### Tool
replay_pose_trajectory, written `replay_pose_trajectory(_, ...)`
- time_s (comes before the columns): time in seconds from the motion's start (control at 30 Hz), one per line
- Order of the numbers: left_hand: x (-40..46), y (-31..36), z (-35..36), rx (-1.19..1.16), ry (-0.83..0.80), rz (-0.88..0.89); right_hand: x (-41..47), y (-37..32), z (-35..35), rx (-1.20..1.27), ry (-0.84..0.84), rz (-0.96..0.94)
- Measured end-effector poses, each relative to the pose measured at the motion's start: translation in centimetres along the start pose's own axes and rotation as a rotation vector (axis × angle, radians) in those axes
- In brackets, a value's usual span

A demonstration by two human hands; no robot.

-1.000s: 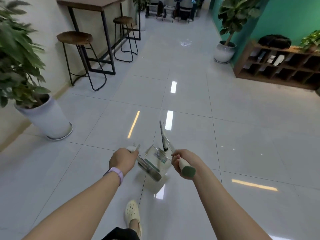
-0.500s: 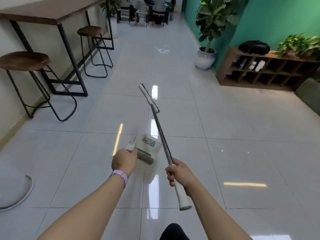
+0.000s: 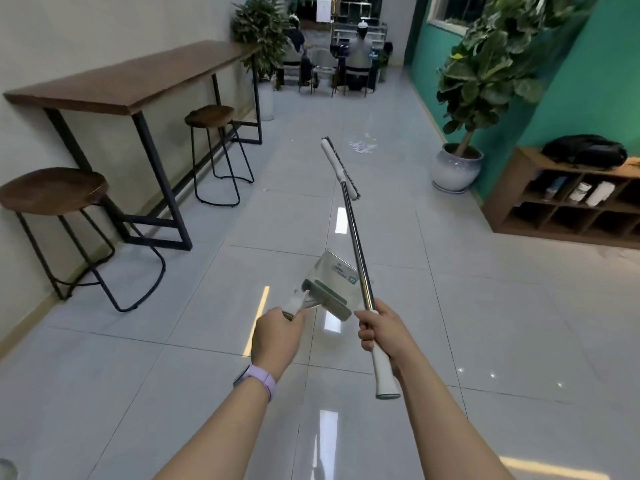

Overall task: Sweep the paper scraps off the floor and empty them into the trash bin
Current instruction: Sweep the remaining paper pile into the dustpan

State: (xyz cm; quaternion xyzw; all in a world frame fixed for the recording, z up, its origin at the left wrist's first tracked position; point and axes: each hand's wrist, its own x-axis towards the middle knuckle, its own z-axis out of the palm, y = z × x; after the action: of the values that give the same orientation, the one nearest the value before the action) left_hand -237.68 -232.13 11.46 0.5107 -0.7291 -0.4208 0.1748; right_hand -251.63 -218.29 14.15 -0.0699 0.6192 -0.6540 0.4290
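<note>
While both tools are carried off the floor, the step in hand looks like the walk-up to the scraps (image 3: 362, 146), so the job now is approach w/o scattering them: I'd say stop short of the pile, set the dustpan (image 3: 333, 279) lip flat on the tile on the near side, then lower the broom (image 3: 341, 168) head beyond the pile and pull toward the pan in short strokes, since light paper likely flutters if swept hard. Left hand (image 3: 277, 336) is curled round the dustpan handle, pan held tilted in the air ahead of it. Right hand (image 3: 381, 332) is wrapped round the broom shaft just above the white grip, stick angled up and fwd, head raised clear of the floor (image 3: 485, 306). Relative to the potted plant (image 3: 457, 168) by the green wall, scraps lie on the tile a bit to its left and slightly further down the hall; hands are well apart from them, on the near side of the plant. Broom head hangs nearer the pile but not over it. Trash bin isn't in view, so can't tell where emptying happens.
</note>
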Motion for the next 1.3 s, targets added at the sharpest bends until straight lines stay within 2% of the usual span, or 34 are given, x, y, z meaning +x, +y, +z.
replay_pose_trajectory(0.23,15.9,9.7,3.4,-0.064,0.058,0.099,15.9,-9.5,2.3,-0.071,-0.003,-0.095)
replay_pose_trajectory(0.4,29.6,16.6,6.0,-0.207,0.053,0.140,28.0,-16.3,3.7,-0.086,0.020,-0.159)
replay_pose_trajectory(0.7,53.1,33.1,11.5,-0.265,0.020,0.357,46.5,-34.5,3.3,-0.105,0.112,-0.287)
replay_pose_trajectory(1.0,71.6,51.8,19.6,-0.431,0.073,0.453,67.3,-52.8,-3.7,-0.062,0.115,-0.382)
replay_pose_trajectory(1.2,82.5,64.6,25.7,-0.406,0.130,0.513,79.2,-67.2,-10.0,-0.109,0.109,-0.433)
replay_pose_trajectory(1.3,88.1,69.1,28.6,-0.453,0.156,0.495,84.5,-72.0,-11.9,-0.180,0.123,-0.444)
